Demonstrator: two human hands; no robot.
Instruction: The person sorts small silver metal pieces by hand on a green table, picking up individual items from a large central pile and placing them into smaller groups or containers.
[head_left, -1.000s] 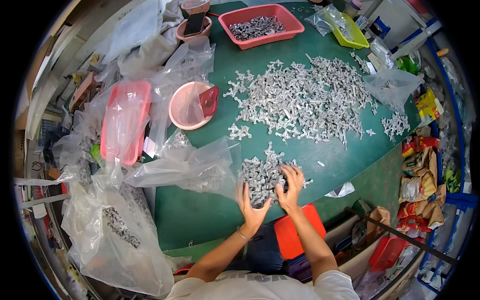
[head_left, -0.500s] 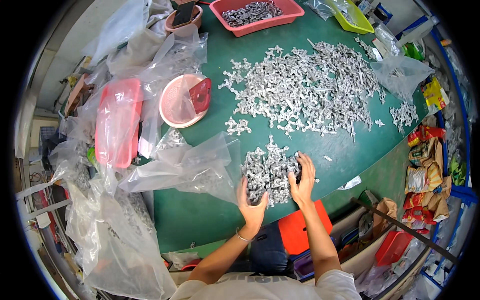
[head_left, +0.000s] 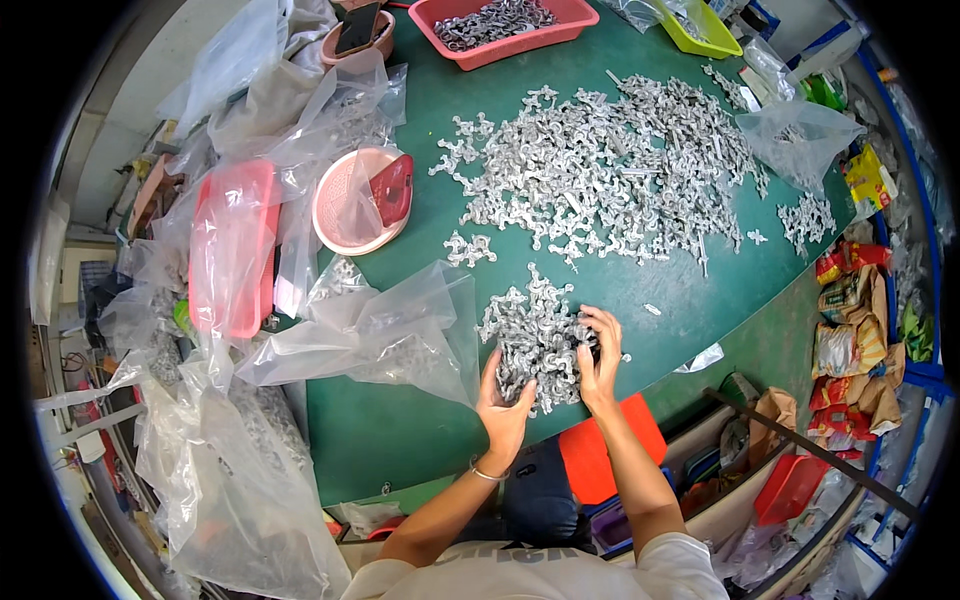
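A small heap of silvery metal parts (head_left: 537, 335), hook- or cross-shaped, lies near the front edge of the green table. My left hand (head_left: 506, 405) cups its near left side, thumb pressed against the parts and fingers around the edge. On the right side, my right hand (head_left: 597, 365) curls round the heap, with fingertips partly in among the parts. The heap is squeezed between both hands. Beyond it spreads a much larger pile of the same metal parts (head_left: 610, 170). A few stray parts (head_left: 470, 249) lie between the two, toward the left.
Clear plastic bags (head_left: 390, 335) lie left of the heap. Beside them are a round pink basket (head_left: 330, 210) with a red object in it and a pink tray (head_left: 235, 250). A pink bin (head_left: 500, 45) of metal parts and a yellow-green tray (head_left: 700, 35) stand at the back.
My hands have drawn slightly closer together, and my right hand's fingers curl further around the heap. The parts between them are bunched a little tighter. The view has shifted slightly.
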